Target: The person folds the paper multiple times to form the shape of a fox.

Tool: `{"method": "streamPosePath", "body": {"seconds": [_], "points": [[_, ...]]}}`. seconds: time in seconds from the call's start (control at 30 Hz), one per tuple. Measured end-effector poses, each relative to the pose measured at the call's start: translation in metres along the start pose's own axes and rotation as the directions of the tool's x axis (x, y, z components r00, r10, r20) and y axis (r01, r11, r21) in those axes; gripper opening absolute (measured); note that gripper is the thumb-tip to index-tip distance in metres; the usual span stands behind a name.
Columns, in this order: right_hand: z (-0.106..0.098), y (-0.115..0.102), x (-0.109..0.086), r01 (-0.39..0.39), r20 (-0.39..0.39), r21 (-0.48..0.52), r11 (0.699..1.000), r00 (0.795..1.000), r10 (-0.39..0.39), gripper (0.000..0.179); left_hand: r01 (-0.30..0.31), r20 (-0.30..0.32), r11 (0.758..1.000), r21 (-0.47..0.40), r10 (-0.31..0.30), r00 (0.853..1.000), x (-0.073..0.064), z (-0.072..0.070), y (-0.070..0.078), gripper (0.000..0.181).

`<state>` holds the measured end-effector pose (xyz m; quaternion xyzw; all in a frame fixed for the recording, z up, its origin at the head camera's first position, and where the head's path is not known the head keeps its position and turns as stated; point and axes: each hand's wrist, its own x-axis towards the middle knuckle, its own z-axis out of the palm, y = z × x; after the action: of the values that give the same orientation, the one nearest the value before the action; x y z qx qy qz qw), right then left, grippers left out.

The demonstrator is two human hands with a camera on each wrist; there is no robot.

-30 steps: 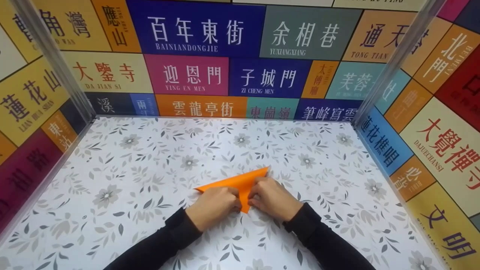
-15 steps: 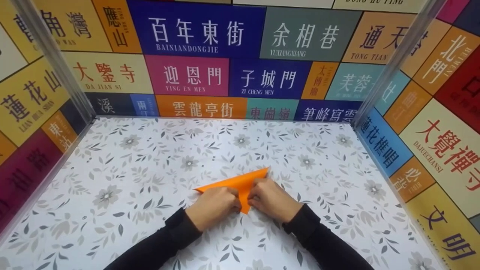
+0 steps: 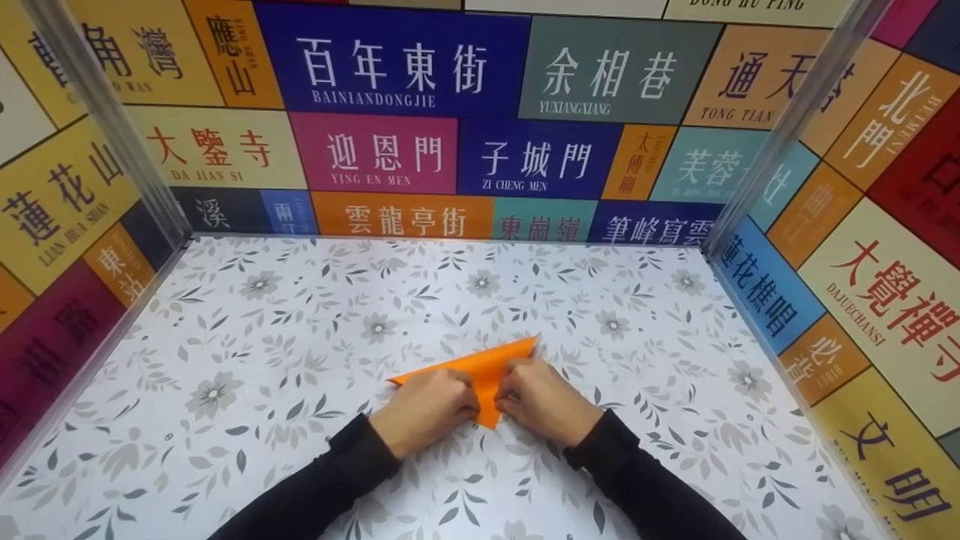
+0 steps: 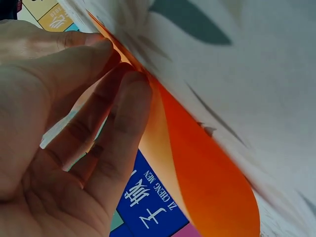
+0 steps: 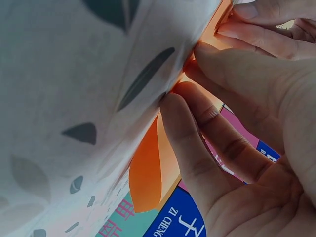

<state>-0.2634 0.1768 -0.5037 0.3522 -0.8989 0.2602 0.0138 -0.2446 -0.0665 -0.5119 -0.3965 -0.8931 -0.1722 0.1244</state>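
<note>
A sheet of orange paper, doubled over into a triangle, lies on the table with its long side away from me and a corner pointing my way. Near that corner my left hand pinches the left edge between thumb and fingers. Opposite it, my right hand pinches the right edge, its knuckles bent over the sheet. From the left wrist, the orange paper shows a rounded, bulging bend beyond the fingers. The right wrist view has a similar curved orange flap beside the fingertips.
A white cloth with grey flowers and leaves covers the table. Colourful panels with Chinese lettering wall in the back and both sides. Clear corner posts stand where the walls meet.
My left fingers have shifted slightly left and away from me, showing a little more of the near corner. The right hand and the paper stay almost where they were.
</note>
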Motion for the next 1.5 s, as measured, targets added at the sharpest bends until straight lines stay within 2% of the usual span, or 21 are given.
{"method": "streamPosePath", "body": {"seconds": [0.57, 0.73, 0.87, 1.07, 1.3, 1.5], "points": [[-0.001, 0.002, 0.000, -0.027, 0.023, 0.006, 1.000, 0.999, 0.027, 0.011, 0.060, 0.019, 0.997, -0.048, -0.059, 0.998, 0.000, 0.000, -0.002, 0.012], [-0.002, 0.007, 0.001, -0.008, 0.018, 0.011, 1.000, 1.000, 0.008, 0.011, 0.059, 0.019, 0.997, -0.055, -0.058, 0.998, 0.002, 0.001, -0.003, 0.013], [-0.007, 0.010, 0.001, 0.000, 0.009, 0.033, 0.999, 1.000, -0.001, 0.009, 0.047, 0.010, 0.997, -0.061, -0.046, 0.999, 0.003, 0.001, -0.002, 0.015], [-0.020, 0.015, 0.003, -0.034, 0.000, 0.025, 0.999, 0.999, 0.034, 0.013, 0.052, 0.015, 0.996, -0.074, -0.051, 0.999, 0.001, -0.001, -0.003, 0.017], [-0.043, 0.020, 0.019, -0.013, -0.059, 0.004, 1.000, 0.998, 0.013, 0.013, 0.052, 0.024, 0.995, -0.089, -0.051, 0.998, 0.003, -0.002, -0.004, 0.019], [-0.050, 0.020, 0.042, 0.033, -0.041, -0.031, 0.999, 0.999, -0.035, 0.014, 0.036, 0.012, 0.994, -0.100, -0.035, 0.999, 0.002, 0.000, -0.004, 0.018]]}}
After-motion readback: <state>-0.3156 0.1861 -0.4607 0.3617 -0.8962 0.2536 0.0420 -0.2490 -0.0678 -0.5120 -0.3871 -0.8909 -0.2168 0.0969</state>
